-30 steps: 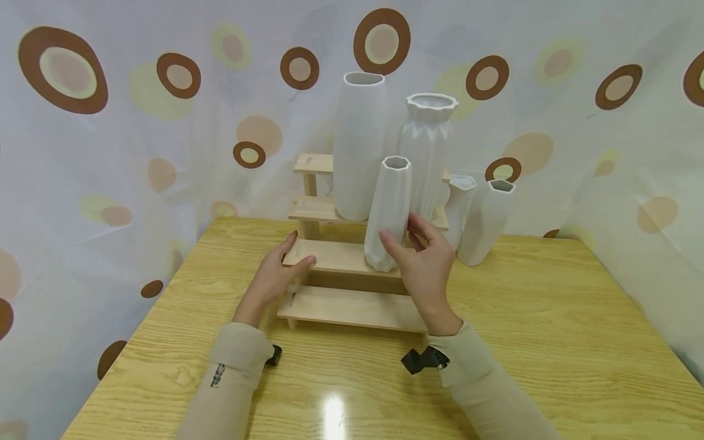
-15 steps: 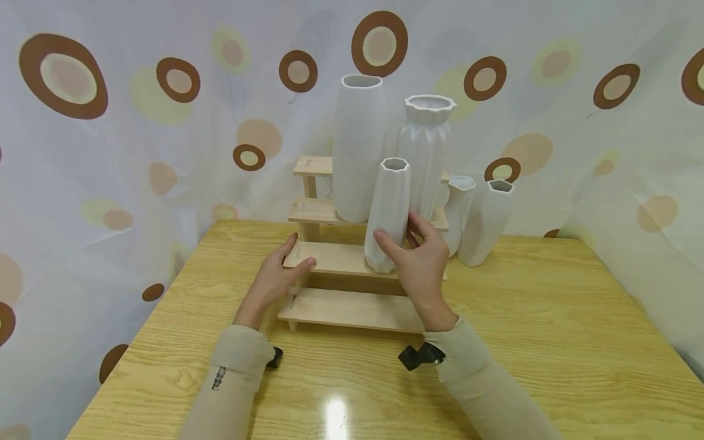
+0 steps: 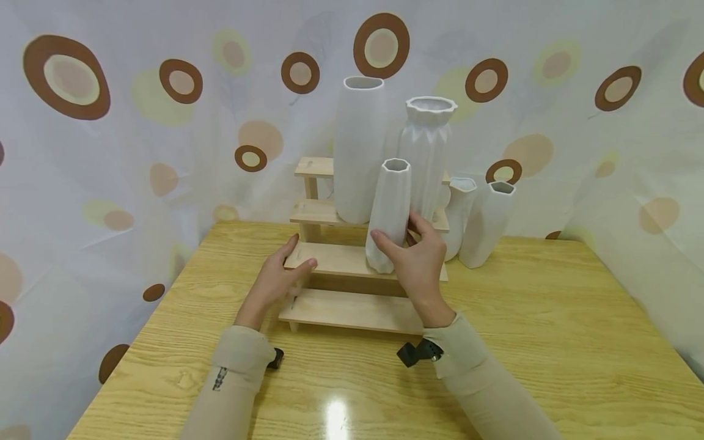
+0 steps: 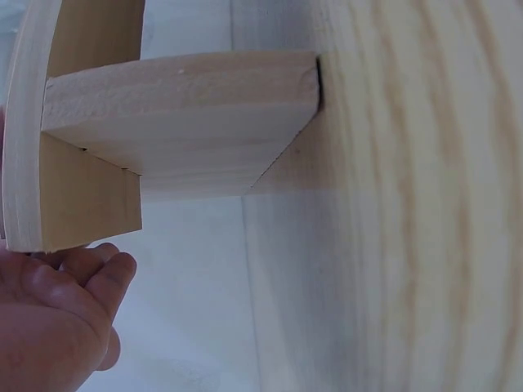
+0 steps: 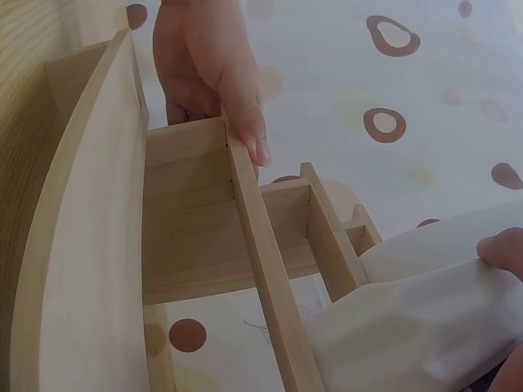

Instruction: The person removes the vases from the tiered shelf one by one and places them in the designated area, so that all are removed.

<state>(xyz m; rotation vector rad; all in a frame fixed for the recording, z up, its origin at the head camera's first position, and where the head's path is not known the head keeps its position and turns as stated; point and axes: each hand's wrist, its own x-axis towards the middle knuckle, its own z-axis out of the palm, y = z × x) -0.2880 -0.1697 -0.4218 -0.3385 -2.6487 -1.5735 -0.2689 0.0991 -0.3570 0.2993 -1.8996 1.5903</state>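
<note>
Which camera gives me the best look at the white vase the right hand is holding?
The head view: it shows the vase from rim to base, only partly covered by the right hand. The right wrist view catches just part of its side, cut off at the frame's edge. The left wrist view doesn't show it.

Both forearms (image 3: 233, 382) angle up from the bottom edge, left hand (image 3: 271, 281) gripping centre-left, thumb (image 3: 304, 266) spread, right hand (image 3: 420, 263) pinching just right of centre!
</note>
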